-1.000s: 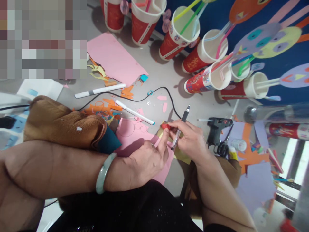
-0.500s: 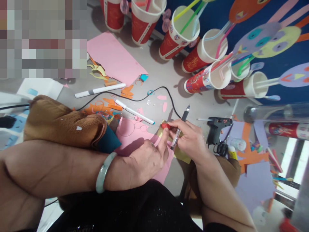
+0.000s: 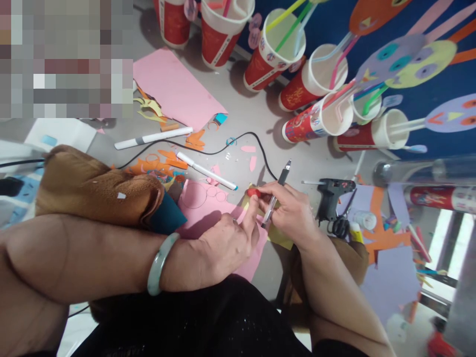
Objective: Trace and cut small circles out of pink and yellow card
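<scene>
My left hand (image 3: 226,243), with a pale green bangle at its wrist, rests over a pink paper sheet (image 3: 199,210) with pencilled circles on it. Its index finger presses on a small red rounded piece (image 3: 253,192); the other fingers curl under, and the thumb is hidden. My right hand (image 3: 292,210) grips a clear-barrelled pen (image 3: 270,207), whose black grip and metal tip point away from me. Right fingertips also reach the red piece. Beneath both hands lies a yellow paper (image 3: 280,239), partly covered.
Red and white paper cups (image 3: 226,34) with straws and paper faces line the back. White markers (image 3: 206,171), orange scraps (image 3: 167,157) and a black cable (image 3: 256,141) lie ahead. A glue gun (image 3: 332,198) and scissors (image 3: 340,227) are right, a brown cloth bundle (image 3: 92,186) left.
Both hands keep nearly the same pose on the red piece. The whole view has shifted very slightly; the pen stays in my right hand.
</scene>
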Tool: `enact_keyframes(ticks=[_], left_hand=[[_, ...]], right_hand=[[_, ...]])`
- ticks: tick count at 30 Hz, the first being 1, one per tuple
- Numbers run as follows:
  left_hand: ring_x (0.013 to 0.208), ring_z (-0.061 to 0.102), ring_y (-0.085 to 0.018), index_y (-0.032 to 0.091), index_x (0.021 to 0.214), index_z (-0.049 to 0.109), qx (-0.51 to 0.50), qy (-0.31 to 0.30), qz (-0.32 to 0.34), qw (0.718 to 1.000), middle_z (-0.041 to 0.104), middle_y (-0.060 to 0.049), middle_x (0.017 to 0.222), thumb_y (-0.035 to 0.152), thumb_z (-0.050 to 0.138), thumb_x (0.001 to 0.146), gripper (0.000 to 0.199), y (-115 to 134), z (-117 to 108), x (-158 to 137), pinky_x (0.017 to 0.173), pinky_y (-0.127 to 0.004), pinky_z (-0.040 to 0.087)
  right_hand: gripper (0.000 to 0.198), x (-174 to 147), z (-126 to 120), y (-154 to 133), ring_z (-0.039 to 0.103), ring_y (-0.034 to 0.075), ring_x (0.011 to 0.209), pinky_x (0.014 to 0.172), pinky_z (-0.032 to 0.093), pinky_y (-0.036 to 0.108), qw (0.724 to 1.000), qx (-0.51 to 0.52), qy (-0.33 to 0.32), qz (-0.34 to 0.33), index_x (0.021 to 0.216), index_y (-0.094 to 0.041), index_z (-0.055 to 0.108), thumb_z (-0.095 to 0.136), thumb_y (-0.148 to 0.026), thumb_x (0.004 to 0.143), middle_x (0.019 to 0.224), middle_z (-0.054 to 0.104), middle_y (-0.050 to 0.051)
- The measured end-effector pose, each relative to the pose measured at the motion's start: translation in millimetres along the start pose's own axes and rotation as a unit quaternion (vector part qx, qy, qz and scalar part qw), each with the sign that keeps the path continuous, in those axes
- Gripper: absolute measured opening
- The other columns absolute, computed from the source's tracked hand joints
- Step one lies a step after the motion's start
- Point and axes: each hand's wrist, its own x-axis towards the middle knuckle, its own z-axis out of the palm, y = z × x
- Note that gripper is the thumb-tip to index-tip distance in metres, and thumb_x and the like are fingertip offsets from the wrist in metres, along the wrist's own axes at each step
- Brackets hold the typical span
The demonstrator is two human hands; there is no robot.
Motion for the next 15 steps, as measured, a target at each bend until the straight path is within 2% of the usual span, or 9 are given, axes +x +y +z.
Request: enact_keyframes(ticks=[3, 9, 11, 13, 15], left_hand=[[0.124, 0.071, -0.041, 0.010, 0.152, 0.058, 0.002, -0.004, -0.006, 1.000, 0.036, -0.030, 0.165, 0.006, 0.045, 0.100, 0.054, 0.7, -0.6, -0.6, 0.073, -0.033, 0.057], [0.131, 0.068, -0.037, 0.002, 0.151, 0.057, 0.093, 0.021, 0.025, 0.995, 0.048, -0.032, 0.159, 0.001, 0.038, 0.098, 0.056, 1.7, 0.3, -0.5, 0.066, -0.030, 0.061], [0.125, 0.072, -0.037, 0.002, 0.151, 0.057, 0.090, 0.022, 0.027, 0.995, 0.049, -0.034, 0.158, 0.003, 0.040, 0.100, 0.054, 1.3, 1.8, 0.2, 0.064, -0.031, 0.063], [0.110, 0.078, -0.034, 0.003, 0.151, 0.056, 0.090, 0.024, 0.030, 0.995, 0.048, -0.034, 0.158, 0.003, 0.040, 0.100, 0.054, 0.8, 4.6, 0.1, 0.061, -0.032, 0.063], [0.093, 0.081, -0.030, 0.004, 0.152, 0.056, 0.110, 0.052, 0.025, 0.992, 0.049, -0.035, 0.157, 0.002, 0.039, 0.100, 0.055, 0.2, 8.3, -1.3, 0.059, -0.033, 0.063]], right_hand=[[0.020, -0.2, 0.2, 0.9, 0.074, 0.022, 0.079, 0.069, 0.054, 0.032, 1.000, -0.001, -0.005, 0.002, 0.097, -0.023, 0.075, 0.061, -0.036, 0.102, 0.091, 0.080, 0.008], [0.022, -0.9, 2.9, 1.6, 0.073, 0.022, 0.076, 0.067, 0.053, 0.032, 1.000, -0.003, 0.001, 0.003, 0.096, -0.021, 0.075, 0.062, -0.038, 0.101, 0.088, 0.078, 0.009], [0.020, -0.1, 2.4, 1.9, 0.072, 0.022, 0.075, 0.067, 0.052, 0.032, 1.000, -0.001, -0.001, 0.009, 0.095, -0.022, 0.075, 0.064, -0.038, 0.100, 0.087, 0.078, 0.008], [0.016, 1.6, -0.9, 2.3, 0.071, 0.021, 0.075, 0.067, 0.052, 0.032, 1.000, 0.008, -0.011, 0.011, 0.096, -0.023, 0.075, 0.066, -0.035, 0.097, 0.085, 0.077, 0.007], [0.012, 3.8, -7.0, 2.2, 0.071, 0.021, 0.076, 0.069, 0.053, 0.032, 0.999, 0.041, -0.032, 0.001, 0.098, -0.023, 0.074, 0.066, -0.031, 0.096, 0.086, 0.077, 0.006]])
